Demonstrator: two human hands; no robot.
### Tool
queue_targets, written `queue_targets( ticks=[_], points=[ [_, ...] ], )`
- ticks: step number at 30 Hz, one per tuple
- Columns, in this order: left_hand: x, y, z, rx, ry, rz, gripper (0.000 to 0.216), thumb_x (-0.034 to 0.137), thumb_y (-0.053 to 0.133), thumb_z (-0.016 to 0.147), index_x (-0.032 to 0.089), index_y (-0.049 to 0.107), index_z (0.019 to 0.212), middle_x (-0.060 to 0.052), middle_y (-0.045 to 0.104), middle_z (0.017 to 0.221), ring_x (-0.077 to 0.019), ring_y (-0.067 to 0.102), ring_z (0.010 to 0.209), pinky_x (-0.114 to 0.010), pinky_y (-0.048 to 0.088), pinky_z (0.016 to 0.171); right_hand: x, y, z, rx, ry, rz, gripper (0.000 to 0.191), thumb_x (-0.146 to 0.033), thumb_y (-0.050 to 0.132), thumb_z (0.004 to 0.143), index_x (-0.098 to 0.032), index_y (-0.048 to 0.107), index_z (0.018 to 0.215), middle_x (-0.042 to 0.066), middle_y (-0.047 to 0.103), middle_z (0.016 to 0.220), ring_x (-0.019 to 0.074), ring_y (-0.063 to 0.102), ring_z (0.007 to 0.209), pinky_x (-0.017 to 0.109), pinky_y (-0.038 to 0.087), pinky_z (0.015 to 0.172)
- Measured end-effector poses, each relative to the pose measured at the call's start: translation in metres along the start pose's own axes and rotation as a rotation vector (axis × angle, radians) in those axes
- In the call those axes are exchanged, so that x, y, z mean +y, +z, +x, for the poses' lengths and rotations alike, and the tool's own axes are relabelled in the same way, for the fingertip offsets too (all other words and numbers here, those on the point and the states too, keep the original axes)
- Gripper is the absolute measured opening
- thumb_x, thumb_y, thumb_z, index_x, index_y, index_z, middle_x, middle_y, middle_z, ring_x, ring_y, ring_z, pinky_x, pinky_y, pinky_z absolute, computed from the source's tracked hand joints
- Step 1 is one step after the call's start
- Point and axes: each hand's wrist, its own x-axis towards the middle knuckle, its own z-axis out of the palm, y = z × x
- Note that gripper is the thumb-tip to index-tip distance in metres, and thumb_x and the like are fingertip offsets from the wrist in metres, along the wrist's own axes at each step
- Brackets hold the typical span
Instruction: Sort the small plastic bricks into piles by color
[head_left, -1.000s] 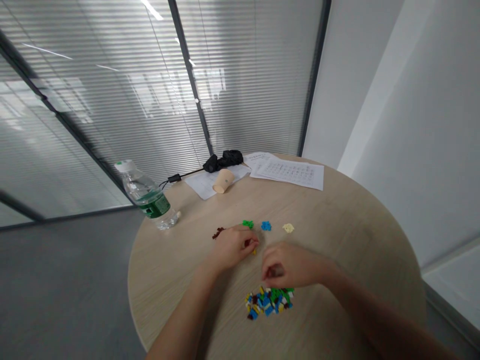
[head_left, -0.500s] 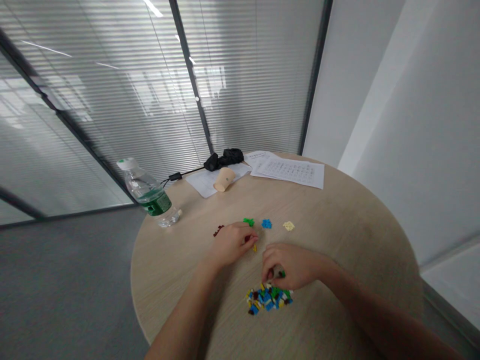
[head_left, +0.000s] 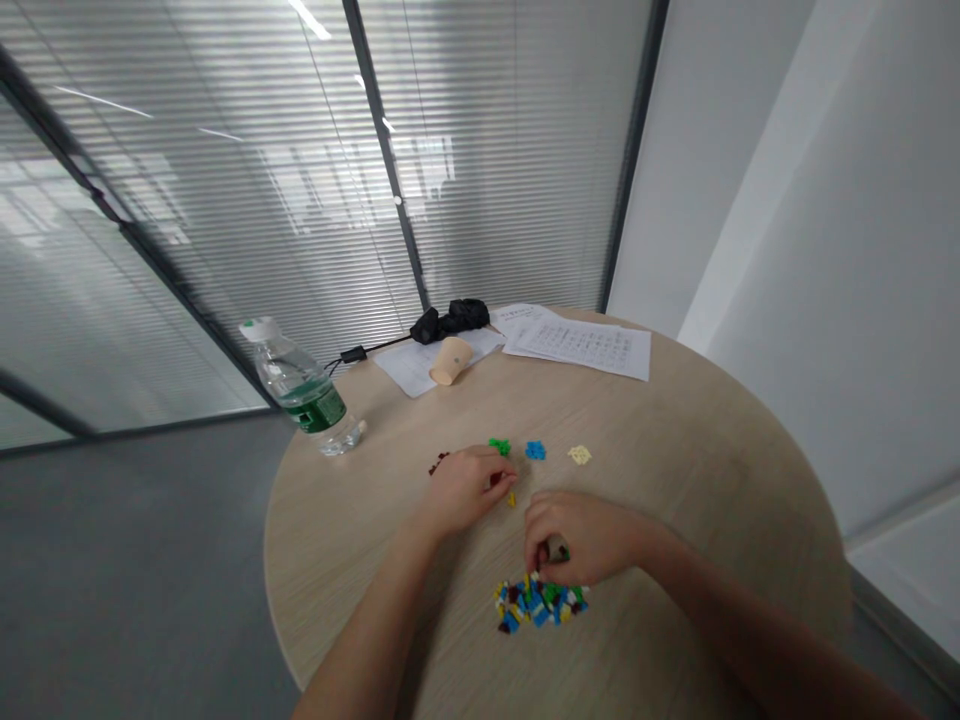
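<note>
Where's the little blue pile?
In the head view, the little blue pile sits just right of centre on the table, between the green pile and the cream pile.

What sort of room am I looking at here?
Probably a small office or meeting room, though I can't be certain: there's a round, pale wood-grain table, a dark-framed glass partition with light-grey slatted blinds, and white printed paper sheets on the tabletop.

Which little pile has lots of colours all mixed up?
The big pile beside the right hand; the green pile, blue pile and cream pile each show one colour.
</note>
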Motion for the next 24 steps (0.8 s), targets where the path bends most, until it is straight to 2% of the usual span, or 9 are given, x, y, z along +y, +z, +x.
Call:
queue_targets(
  ticks=[3,6,10,12,15,19,24],
  points=[
    [0.001,-0.001,0.0,-0.007,0.0,0.002,0.02,0.024,0.047,0.088,0.019,0.065,0.081,-0.001,0.062,0.075,-0.0129,0.055,0.072,-0.022,0.038,0.066,0.0,0.001,0.0,0.024,-0.008,-0.001,0.011,-0.016,0.06,0.074,-0.016,0.071,0.077,0.002,0.068,0.073,0.0146,0.059,0.075,0.026,0.044,0.08],
    [0.001,-0.002,0.0,-0.013,0.005,0.002,0.021,0.025,0.047,0.088,0.019,0.065,0.081,-0.001,0.061,0.076,-0.013,0.055,0.073,-0.022,0.039,0.066,0.001,-0.008,-0.004,0.112,0.035,0.005,0.011,-0.017,0.059,0.076,-0.016,0.07,0.075,0.003,0.068,0.075,0.0144,0.059,0.078,0.025,0.044,0.077],
    [0.001,-0.003,0.0,-0.022,-0.005,0.002,0.02,0.024,0.047,0.087,0.019,0.065,0.083,-0.001,0.062,0.076,-0.0129,0.055,0.072,-0.022,0.038,0.065,0.014,-0.033,-0.017,0.388,0.273,-0.032,0.013,-0.021,0.056,0.079,-0.017,0.068,0.076,0.003,0.067,0.075,0.0128,0.057,0.067,0.022,0.043,0.063],
    [0.001,-0.003,-0.001,-0.034,-0.008,-0.006,0.018,0.022,0.047,0.086,0.019,0.065,0.084,0.0,0.063,0.077,-0.0129,0.056,0.073,-0.022,0.038,0.065,0.026,-0.045,-0.026,0.544,0.407,-0.117,0.014,-0.021,0.055,0.078,-0.016,0.067,0.077,0.004,0.067,0.072,0.0135,0.057,0.065,0.023,0.041,0.061],
    [0.002,-0.003,0.0,-0.069,0.002,-0.008,0.018,0.021,0.047,0.085,0.019,0.065,0.083,-0.001,0.063,0.078,-0.0128,0.056,0.072,-0.022,0.038,0.064,0.045,-0.054,-0.037,0.64,0.56,-0.227,0.015,-0.019,0.053,0.078,-0.015,0.067,0.079,0.005,0.068,0.077,0.0144,0.058,0.067,0.024,0.041,0.063],
    [0.006,-0.004,0.0,-0.116,0.002,-0.002,0.017,0.023,0.05,0.083,0.02,0.066,0.085,-0.001,0.063,0.077,-0.0139,0.056,0.073,-0.022,0.039,0.065,0.057,-0.052,-0.041,0.508,0.666,-0.276,0.015,-0.019,0.053,0.078,-0.016,0.068,0.076,0.005,0.068,0.074,0.015,0.059,0.067,0.024,0.039,0.062],
    [0.009,-0.005,-0.001,-0.148,0.062,-0.06,0.018,0.014,0.052,0.076,0.02,0.068,0.082,-0.001,0.064,0.077,-0.0144,0.056,0.076,-0.022,0.041,0.068,0.055,-0.047,-0.036,0.41,0.665,-0.35,0.017,-0.02,0.053,0.08,-0.016,0.069,0.078,0.006,0.069,0.078,0.0163,0.059,0.072,0.025,0.036,0.063]
  ],
)
